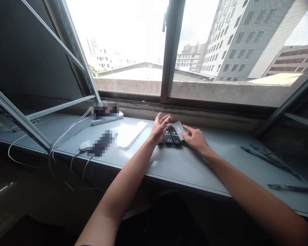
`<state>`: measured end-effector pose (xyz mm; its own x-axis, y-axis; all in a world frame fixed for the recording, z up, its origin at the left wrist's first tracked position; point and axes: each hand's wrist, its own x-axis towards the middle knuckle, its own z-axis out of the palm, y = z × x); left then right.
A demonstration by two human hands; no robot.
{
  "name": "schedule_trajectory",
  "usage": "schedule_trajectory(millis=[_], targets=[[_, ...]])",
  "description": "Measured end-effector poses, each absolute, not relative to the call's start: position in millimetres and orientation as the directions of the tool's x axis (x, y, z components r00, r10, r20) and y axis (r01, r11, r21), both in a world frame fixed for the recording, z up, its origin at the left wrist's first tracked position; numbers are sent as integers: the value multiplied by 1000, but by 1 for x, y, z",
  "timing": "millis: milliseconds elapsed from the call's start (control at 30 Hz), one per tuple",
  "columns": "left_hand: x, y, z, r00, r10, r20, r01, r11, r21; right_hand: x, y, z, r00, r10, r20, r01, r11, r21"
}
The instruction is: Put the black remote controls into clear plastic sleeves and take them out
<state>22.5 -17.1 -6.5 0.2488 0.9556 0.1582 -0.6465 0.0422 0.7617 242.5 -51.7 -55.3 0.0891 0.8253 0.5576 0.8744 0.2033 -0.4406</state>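
Several black remote controls (170, 136) lie side by side on a grey ledge (184, 164) under the window. My left hand (159, 127) hovers just left of them, palm turned inward, fingers stretched and apart, holding nothing. My right hand (195, 138) rests at the right end of the row, its fingers pinching a grey remote (179, 129) that is tilted up off the others.
A white power strip (107, 118) with several white cables (66, 135) sits at the back left. A white mouse (83, 146) and a white flat sheet (129, 134) lie left of the remotes. Dark strips (270, 159) lie on the right. Metal frame bars (20, 119) cross the left side.
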Motion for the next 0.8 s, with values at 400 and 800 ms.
schedule_trajectory(millis=[400,800], targets=[[23,-15,-10,236,952,195,-597,-16,802,243,-52,-64,4,800,600,917,236,-321],[22,-12,-34,353,766,538,422,-643,639,241,-56,-49,-67,903,425,867,264,-423]])
